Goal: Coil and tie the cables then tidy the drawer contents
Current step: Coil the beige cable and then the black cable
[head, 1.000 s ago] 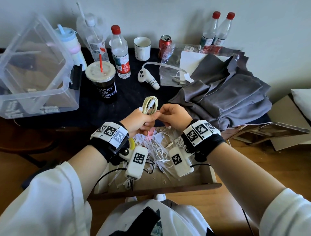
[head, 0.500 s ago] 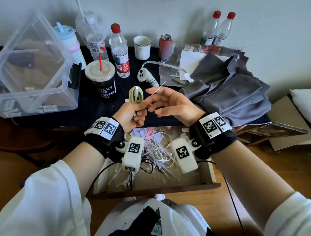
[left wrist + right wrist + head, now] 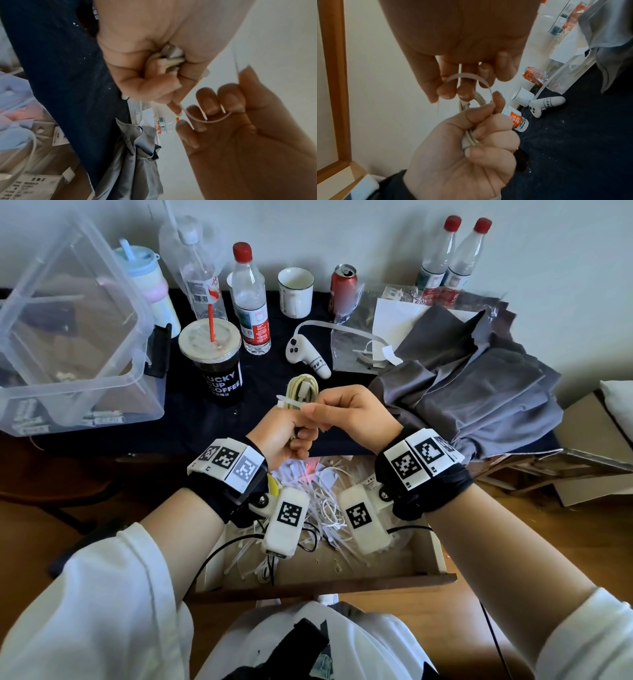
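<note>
My left hand [image 3: 287, 433] grips a coiled cream cable [image 3: 301, 388], whose loop sticks up above the fist over the dark table edge. In the left wrist view the cable [image 3: 169, 59] is bunched inside the curled fingers. My right hand [image 3: 346, 412] pinches a thin white zip tie [image 3: 291, 404] that lies across the coil. The zip tie [image 3: 471, 78] bends into a loop between the two hands in the right wrist view. Below them the open wooden drawer [image 3: 342, 580] holds a tangle of white cables and zip ties [image 3: 322, 501].
On the dark table stand a clear plastic bin [image 3: 68, 337], a black coffee cup with a red straw [image 3: 215, 364], water bottles [image 3: 250, 299], a white mug [image 3: 296, 292], a red can [image 3: 342, 289] and a white controller [image 3: 308, 357]. Grey cloth [image 3: 479, 392] lies at the right.
My right hand has closed back onto the coil and now pinches the zip tie across it. Both hands have dropped slightly toward me.
</note>
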Demonstrator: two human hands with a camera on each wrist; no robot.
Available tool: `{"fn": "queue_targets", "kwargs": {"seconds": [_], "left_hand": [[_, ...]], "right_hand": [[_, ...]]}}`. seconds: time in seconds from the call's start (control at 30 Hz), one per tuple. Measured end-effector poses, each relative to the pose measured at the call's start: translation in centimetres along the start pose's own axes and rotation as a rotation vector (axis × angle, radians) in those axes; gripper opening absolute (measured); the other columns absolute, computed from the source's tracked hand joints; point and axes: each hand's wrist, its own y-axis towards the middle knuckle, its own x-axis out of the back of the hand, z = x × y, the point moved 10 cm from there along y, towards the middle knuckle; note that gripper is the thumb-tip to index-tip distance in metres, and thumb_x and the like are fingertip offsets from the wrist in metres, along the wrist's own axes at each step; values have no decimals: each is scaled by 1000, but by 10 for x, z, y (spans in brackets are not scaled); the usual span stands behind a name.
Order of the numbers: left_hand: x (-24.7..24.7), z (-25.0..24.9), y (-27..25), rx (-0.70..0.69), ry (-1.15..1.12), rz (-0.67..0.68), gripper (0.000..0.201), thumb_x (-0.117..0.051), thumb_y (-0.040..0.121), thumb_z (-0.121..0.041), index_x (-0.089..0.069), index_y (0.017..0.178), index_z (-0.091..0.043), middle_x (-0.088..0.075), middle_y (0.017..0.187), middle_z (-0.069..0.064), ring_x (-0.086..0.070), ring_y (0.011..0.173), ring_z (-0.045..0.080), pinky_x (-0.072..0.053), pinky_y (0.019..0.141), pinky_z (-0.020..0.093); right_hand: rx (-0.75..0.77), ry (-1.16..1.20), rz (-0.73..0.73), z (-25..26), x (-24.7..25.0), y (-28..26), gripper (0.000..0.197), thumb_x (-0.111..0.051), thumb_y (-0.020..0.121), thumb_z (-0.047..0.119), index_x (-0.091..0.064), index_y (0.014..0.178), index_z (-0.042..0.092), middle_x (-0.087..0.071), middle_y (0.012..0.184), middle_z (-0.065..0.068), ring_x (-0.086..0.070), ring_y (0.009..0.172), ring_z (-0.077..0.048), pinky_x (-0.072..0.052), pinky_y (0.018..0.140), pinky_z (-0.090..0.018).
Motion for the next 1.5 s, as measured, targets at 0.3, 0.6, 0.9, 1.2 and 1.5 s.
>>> {"fn": "queue_targets", "kwargs": {"seconds": [0.3, 0.6, 0.9, 1.2, 1.5], "left_hand": [[-4, 0, -5, -20, 10, 55, 44, -37, 89, -1, -63, 54, -9, -29, 46, -4, -23, 36, 6, -28, 37, 15], [-5, 1, -10, -23, 44, 35, 43, -38, 88, 1, -62, 54, -9, -30, 46, -3, -22, 37, 7, -26, 37, 17], [-7, 2, -19, 72, 309, -46, 26, -34, 93, 2, -48, 74, -8, -32, 38, -6, -24, 30, 5, -24, 42, 18], [-9, 9, -17, 139, 497, -42, 30, -40, 95, -2, -57, 72, -9, -30, 36, -7, -22, 28, 2, -20, 39, 14], [-2, 2, -13, 34, 537, -91, 25, -45, 89, 4, -56, 71, -10, -33, 36, -8, -23, 28, 2, -19, 34, 13]], "right_hand": [[-66, -27, 40, 4, -3, -7, 39, -54, 90, 1, -49, 53, 12, -41, 36, 12, -39, 37, 0, -31, 46, -7], [-92, -37, 56, 2, -8, -10, 40, -55, 90, 2, -48, 52, 12, -42, 37, 10, -38, 38, -1, -31, 48, -7], [-149, -71, 30, -3, -6, -13, 45, -57, 89, 6, -46, 46, 9, -41, 36, 8, -35, 36, -3, -29, 45, -8], [-301, -18, 3, -13, -7, -16, 45, -58, 86, 9, -43, 44, 6, -36, 38, -3, -30, 37, -10, -24, 39, -14], [-443, 46, -46, -28, -3, -19, 48, -61, 80, 16, -42, 36, 13, -35, 45, -6, -24, 42, -12, -15, 41, -20]]}}
